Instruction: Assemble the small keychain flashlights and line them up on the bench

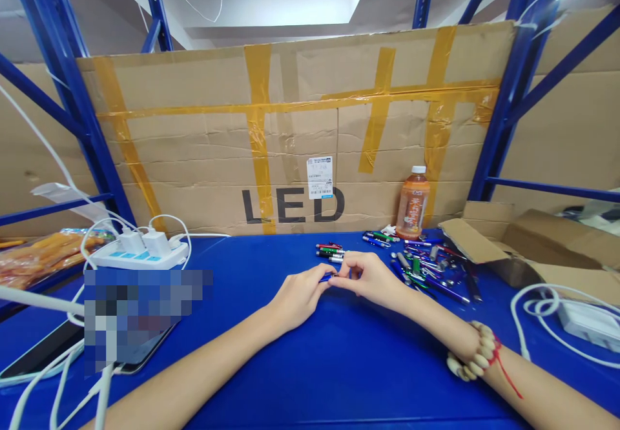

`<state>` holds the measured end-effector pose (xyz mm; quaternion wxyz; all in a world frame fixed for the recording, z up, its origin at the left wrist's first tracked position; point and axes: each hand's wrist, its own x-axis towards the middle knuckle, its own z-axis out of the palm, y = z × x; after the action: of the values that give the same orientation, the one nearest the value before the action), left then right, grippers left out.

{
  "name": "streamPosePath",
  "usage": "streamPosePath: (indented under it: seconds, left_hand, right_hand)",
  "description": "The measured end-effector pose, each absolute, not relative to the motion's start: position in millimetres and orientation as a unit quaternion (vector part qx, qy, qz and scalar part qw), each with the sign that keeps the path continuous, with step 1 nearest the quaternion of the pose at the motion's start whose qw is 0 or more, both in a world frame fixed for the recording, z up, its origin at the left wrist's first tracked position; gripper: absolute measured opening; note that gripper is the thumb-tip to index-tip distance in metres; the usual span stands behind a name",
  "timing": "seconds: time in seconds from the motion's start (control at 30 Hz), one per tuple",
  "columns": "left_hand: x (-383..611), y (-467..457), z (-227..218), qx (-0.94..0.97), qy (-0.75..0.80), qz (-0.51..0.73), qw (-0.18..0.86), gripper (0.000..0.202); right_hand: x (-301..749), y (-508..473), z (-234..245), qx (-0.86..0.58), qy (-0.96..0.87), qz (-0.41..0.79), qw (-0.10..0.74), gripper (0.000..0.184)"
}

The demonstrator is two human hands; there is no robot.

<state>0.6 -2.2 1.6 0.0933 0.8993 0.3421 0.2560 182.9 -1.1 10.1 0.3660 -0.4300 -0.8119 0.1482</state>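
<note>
Blue tabletop (290, 391) is spreading below; your left hand (299, 293) is gripping a small blue piece (325, 277), centre; your right hand's (371, 278) fingertips are pinching its end; beyond, right, loose pens (429, 270) are lying scattered; a bottle (413, 204) is standing before taped cardboard (213, 159).

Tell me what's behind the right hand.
Just beyond the right hand, a few pens lie on the blue table. The hand seems to cover some of their ends; whatever sits directly behind it can't be seen.
</note>
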Motion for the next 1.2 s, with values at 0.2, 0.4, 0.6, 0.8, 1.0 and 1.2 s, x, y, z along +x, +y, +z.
streamPosePath:
  seconds: [0.2, 0.4, 0.6, 0.8, 1.0, 1.2]
  left_hand:
    - [0.1, 0.2, 0.1, 0.904, 0.330, 0.256, 0.092, 0.023]
    - [-0.2, 0.9, 0.2, 0.907, 0.325, 0.253, 0.090, 0.025]
    - [0.0, 1.4, 0.2, 0.907, 0.321, 0.253, 0.101, 0.026]
    - [-0.6, 2.3, -0.5, 0.910, 0.320, 0.248, 0.093, 0.026]
    - [-0.4, 0.8, 0.9, 0.909, 0.321, 0.248, 0.098, 0.024]
    - [0.3, 0.9, 1.3, 0.910, 0.321, 0.242, 0.099, 0.023]
  right_hand:
    - [183.9, -0.1, 9.4, -0.428, -0.821, 0.132, 0.354, 0.040]
    - [184.6, -2.0, 11.4, -0.422, -0.834, 0.104, 0.339, 0.037]
    - [185.7, -2.0, 11.7, -0.424, -0.843, 0.078, 0.323, 0.032]
    - [185.3, -1.4, 11.7, -0.425, -0.845, 0.082, 0.316, 0.030]
    - [186.8, -1.0, 12.9, -0.424, -0.848, 0.078, 0.308, 0.031]
    - [186.5, -1.4, 13.0, -0.423, -0.850, 0.077, 0.305, 0.028]
